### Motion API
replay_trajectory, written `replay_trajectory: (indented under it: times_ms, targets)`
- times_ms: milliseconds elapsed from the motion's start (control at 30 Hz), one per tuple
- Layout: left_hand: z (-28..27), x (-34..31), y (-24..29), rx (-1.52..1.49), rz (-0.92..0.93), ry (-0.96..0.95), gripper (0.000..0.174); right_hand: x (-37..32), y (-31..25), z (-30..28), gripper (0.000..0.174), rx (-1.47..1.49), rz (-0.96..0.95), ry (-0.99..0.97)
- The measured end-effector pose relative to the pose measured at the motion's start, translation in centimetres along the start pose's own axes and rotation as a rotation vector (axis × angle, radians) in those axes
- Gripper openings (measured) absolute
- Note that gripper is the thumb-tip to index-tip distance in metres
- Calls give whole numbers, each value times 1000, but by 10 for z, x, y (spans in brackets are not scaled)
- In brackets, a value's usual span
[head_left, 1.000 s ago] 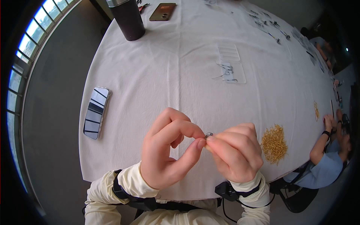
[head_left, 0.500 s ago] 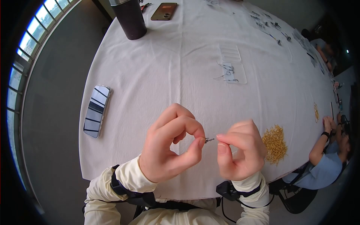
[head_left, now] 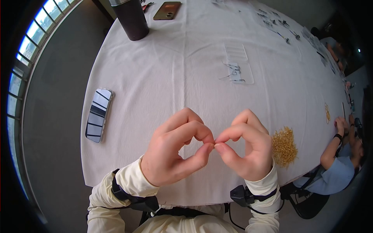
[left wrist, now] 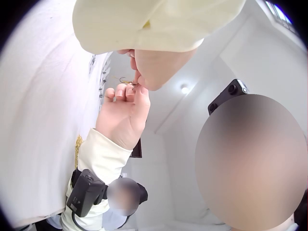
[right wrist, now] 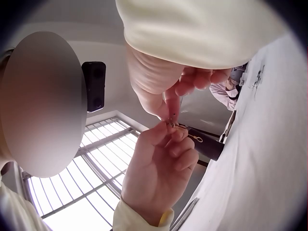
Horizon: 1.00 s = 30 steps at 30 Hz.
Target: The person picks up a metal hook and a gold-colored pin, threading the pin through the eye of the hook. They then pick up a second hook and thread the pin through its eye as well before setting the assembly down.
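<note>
- Half a second ago the right hand (head_left: 248,151) hung just apart from the left, thumb and forefinger slightly parted and holding nothing. It has since closed that gap, and its fingertips now meet the left hand's above the near edge of the counter (head_left: 175,70).
- The left hand (head_left: 171,151) has hardly shifted. Its thumb and forefinger are curled into a ring and still pinch the wire piece (left wrist: 126,81).
- In the head view the wire piece is hidden where the four fingertips press together. In the left wrist view it shows as a thin hooked end poking out past the tips. In the right wrist view a short looped end (right wrist: 194,138) shows beside the left hand's fingers.
- Both hands are narrowly closed on the wire piece, each in a tip pinch, with the other fingers loosely curled.
- As I judge it, the piece has gone from a one-handed hold to a shared one, so fine work on it between the two pinches is under way.
- Right of the right hand lies a pile of gold pins (head_left: 284,146), near but not touched.
- Farther up the counter lie clear packets (head_left: 237,64). A phone (head_left: 96,115) lies well to the left, and a dark tumbler (head_left: 130,19) stands at the far end.
</note>
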State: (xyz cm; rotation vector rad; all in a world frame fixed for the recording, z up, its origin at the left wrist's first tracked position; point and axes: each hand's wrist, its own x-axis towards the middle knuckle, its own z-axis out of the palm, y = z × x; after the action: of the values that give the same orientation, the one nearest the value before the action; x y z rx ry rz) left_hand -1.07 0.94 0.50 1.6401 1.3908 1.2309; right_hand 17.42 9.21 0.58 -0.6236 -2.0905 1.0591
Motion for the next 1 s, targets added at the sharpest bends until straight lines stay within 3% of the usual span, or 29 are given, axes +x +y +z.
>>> replay_trajectory:
  times_ms: [367, 433, 533, 1000]
  targets:
    - [8, -4, -11, -261, -50, 4, 6, -5, 7, 5, 6, 284, 136, 31]
    - [7, -5, -6, -516, -238, -72, 12, -5, 6, 6, 5, 287, 164, 49]
    - [8, -5, -3, -606, -277, -64, 14, -5, 7, 6, 5, 285, 183, 44]
    - [2, -1, 0, -703, -402, -10, 12, -4, 7, 5, 8, 283, 337, 71]
